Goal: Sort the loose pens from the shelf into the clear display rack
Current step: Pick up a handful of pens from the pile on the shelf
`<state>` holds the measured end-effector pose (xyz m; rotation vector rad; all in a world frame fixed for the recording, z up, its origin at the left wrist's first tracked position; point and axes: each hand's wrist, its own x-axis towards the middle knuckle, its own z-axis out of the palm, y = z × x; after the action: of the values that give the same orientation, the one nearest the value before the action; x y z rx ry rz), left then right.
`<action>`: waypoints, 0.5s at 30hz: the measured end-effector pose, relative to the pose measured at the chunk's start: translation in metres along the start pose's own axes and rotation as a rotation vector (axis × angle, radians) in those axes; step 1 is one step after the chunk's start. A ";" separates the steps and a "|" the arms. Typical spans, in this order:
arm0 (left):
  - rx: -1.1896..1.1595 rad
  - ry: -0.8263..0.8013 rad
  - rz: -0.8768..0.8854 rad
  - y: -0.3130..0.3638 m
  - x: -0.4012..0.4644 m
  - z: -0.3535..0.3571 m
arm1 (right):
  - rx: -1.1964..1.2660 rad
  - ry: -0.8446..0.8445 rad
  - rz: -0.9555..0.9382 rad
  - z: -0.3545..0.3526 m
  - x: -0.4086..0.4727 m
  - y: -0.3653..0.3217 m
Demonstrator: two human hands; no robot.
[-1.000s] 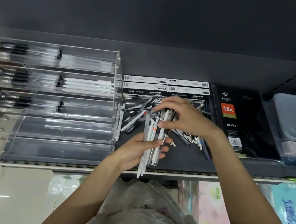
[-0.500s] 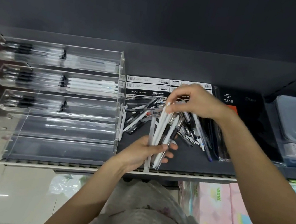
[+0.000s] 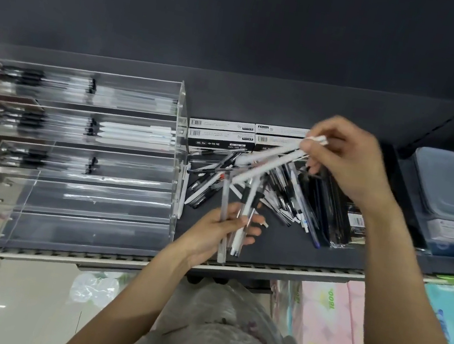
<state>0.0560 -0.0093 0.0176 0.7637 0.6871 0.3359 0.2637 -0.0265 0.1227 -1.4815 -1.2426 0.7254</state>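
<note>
My right hand (image 3: 349, 158) has lifted white pens (image 3: 268, 163) clear of the left hand (image 3: 220, 227), which grips a bundle (image 3: 237, 218) at centre. I judge sorting underway; next, carry them to the clear display rack (image 3: 85, 155), left.

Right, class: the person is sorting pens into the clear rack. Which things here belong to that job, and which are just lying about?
Part of the job:
- clear display rack
- loose pens on the shelf
- white pens in the right hand
- pens in the left hand

Just lying about:
- pen boxes
- grey lidded tub
- tissue packs
</note>
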 end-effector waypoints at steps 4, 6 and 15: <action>-0.306 0.103 0.041 0.006 0.009 0.006 | 0.073 0.462 -0.079 0.036 -0.051 0.012; -0.366 0.136 0.061 0.009 0.013 0.013 | -0.027 0.525 -0.169 0.062 -0.072 0.023; -0.178 0.200 0.170 0.005 0.022 0.027 | -0.800 0.351 -0.519 0.091 -0.102 0.052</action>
<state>0.0898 -0.0085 0.0260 0.6246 0.7702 0.6269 0.1699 -0.0905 0.0306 -1.6826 -1.6229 -0.4231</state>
